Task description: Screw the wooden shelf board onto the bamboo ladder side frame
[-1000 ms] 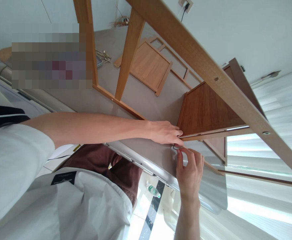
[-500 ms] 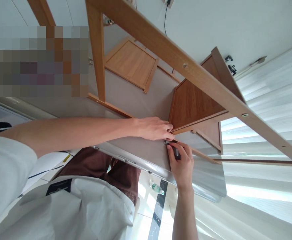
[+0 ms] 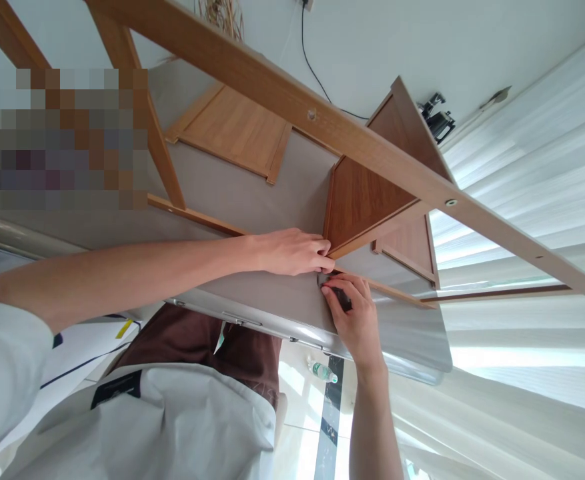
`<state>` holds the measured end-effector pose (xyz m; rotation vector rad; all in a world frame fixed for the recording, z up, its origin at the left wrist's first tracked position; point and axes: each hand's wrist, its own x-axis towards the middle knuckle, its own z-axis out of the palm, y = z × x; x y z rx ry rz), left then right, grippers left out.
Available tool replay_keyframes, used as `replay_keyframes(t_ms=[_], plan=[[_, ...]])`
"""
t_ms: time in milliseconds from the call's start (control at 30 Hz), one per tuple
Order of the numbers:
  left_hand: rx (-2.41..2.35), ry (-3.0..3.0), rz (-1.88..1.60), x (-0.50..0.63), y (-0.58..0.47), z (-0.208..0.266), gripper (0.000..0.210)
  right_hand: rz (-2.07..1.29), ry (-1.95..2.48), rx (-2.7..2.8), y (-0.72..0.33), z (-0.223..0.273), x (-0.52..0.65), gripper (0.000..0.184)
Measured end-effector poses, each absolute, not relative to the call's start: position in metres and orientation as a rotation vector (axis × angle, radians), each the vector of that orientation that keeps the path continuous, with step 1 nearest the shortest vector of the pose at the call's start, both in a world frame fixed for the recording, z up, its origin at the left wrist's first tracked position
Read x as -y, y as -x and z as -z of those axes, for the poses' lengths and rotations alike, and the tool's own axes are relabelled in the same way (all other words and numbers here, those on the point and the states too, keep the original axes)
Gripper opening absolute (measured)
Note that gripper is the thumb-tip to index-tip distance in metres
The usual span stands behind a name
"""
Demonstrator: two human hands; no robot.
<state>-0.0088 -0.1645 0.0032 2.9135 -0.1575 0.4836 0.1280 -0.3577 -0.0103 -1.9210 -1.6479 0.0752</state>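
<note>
My left hand reaches in from the left, its fingers bent around the lower corner of a wooden frame, where an upright wood panel meets a low wooden rail. Just below those fingertips, my right hand grips a small dark tool between thumb and fingers. A greyish tip of the tool points up at the joint beside my left fingers. What lies under the left fingertips is hidden, and the tool's exact kind does not show.
A long wooden beam crosses above both hands. Another wood panel lies at the back on the grey tabletop. A black appliance stands behind. White curtains hang at right; a plastic bottle is on the floor.
The whole view has shifted, so the frame and hands appear a little further left. Both hands keep their places at the joint; the right still grips the tool.
</note>
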Motion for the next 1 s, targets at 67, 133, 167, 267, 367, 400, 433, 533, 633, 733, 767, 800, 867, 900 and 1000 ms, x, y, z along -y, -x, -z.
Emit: replay_keyframes(t_ms=[67,133,167,267,367,400,433,533,633,733,767,800,867,900,1000], plan=[[0.152,-2.923,-0.462,0.164,0.009,-0.003,0.016,-0.066,1.920,1.660,-0.127,0.009,0.358,0.012],[0.147,-2.934,-0.446,0.164,0.009,-0.003,0.017,-0.072,1.928,1.663,-0.125,0.009,0.361,0.013],[0.146,-2.939,-0.445,0.164,0.009,-0.003,0.017,-0.083,1.940,1.649,-0.124,0.009,0.362,0.012],[0.155,-2.952,-0.452,0.163,0.009,-0.001,0.019,-0.111,1.984,1.602,-0.121,0.007,0.366,0.012],[0.161,-2.960,-0.459,0.163,0.009,0.001,0.019,-0.115,1.972,1.637,-0.120,0.005,0.366,0.011],[0.161,-2.961,-0.467,0.163,0.009,0.002,0.019,-0.111,1.961,1.648,-0.120,0.004,0.365,0.011],[0.160,-2.961,-0.478,0.163,0.009,0.003,0.020,-0.102,1.954,1.652,-0.120,0.004,0.364,0.010],[0.172,-2.958,-0.504,0.162,0.008,0.005,0.020,-0.053,1.941,1.654,-0.120,0.004,0.360,0.009],[0.173,-2.956,-0.509,0.162,0.007,0.007,0.018,-0.002,1.917,1.667,-0.119,0.005,0.356,0.010],[0.176,-2.957,-0.517,0.161,0.006,0.006,0.019,0.032,1.899,1.669,-0.117,0.007,0.352,0.010],[0.177,-2.958,-0.515,0.162,0.006,0.006,0.019,0.044,1.895,1.669,-0.116,0.008,0.352,0.010],[0.178,-2.958,-0.510,0.162,0.007,0.005,0.020,0.059,1.892,1.669,-0.116,0.009,0.351,0.010],[0.176,-2.957,-0.500,0.162,0.007,0.003,0.020,0.093,1.885,1.678,-0.116,0.010,0.349,0.011],[0.176,-2.957,-0.493,0.162,0.008,0.003,0.020,0.109,1.882,1.686,-0.116,0.011,0.349,0.011],[0.178,-2.959,-0.477,0.163,0.009,0.002,0.021,0.144,1.873,1.713,-0.116,0.013,0.349,0.011]])
